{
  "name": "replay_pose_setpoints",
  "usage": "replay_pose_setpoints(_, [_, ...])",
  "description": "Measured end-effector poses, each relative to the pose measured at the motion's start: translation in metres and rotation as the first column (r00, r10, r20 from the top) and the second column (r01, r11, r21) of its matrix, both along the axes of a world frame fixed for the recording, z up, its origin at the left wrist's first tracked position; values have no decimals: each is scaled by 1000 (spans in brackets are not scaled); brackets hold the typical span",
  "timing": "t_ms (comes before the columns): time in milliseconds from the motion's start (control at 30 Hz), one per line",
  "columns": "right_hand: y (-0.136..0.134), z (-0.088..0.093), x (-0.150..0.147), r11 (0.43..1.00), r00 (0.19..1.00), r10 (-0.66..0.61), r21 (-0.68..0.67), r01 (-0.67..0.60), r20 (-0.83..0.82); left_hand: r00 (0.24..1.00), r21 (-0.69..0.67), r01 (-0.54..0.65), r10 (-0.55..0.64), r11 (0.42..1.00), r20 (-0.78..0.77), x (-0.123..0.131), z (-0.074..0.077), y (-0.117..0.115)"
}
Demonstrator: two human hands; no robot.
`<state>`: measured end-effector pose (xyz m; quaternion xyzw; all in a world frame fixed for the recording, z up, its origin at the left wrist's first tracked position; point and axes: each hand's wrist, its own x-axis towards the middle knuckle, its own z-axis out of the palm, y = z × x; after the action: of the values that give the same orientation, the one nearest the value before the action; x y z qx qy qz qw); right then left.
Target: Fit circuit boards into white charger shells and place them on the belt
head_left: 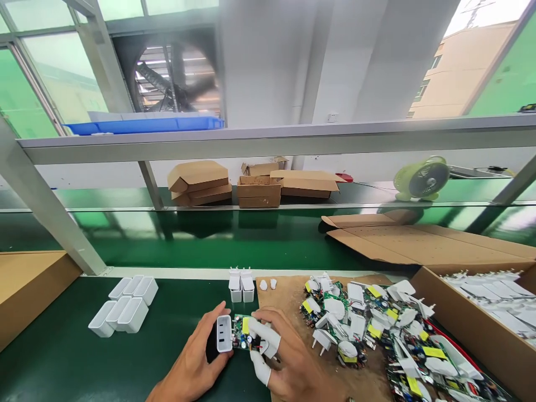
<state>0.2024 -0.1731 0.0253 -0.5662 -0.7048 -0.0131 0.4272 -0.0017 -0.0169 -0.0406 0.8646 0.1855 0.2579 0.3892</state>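
One board point(240, 330) between the hands, long axis left-right, roughly square to the slotted case point(224, 341) at its left end; contact or gap, can't tell. Right hand point(295, 365), nearer, has capped fingers closed on its right end. Left hand point(196, 352) half-curled, gripping the case. Board pile point(358, 324) right.

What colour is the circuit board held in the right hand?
The circuit board is green, seen best in the head view.
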Motion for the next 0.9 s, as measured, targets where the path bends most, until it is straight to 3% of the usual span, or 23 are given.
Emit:
replay_pose_setpoints(167, [0,-2,-6,999,980,-7,44,-1,199,996,62,60,-64,996,61,1,-3,0])
replay_pose_setpoints(500, [-5,-1,-11,997,950,-73,-6,79,304,997,118,52,-57,992,42,1,-3,1])
replay_pose_setpoints(900, [-4,-18,-15,998,940,-38,-35,53,338,996,89,61,-67,994,64,5,-5,-3])
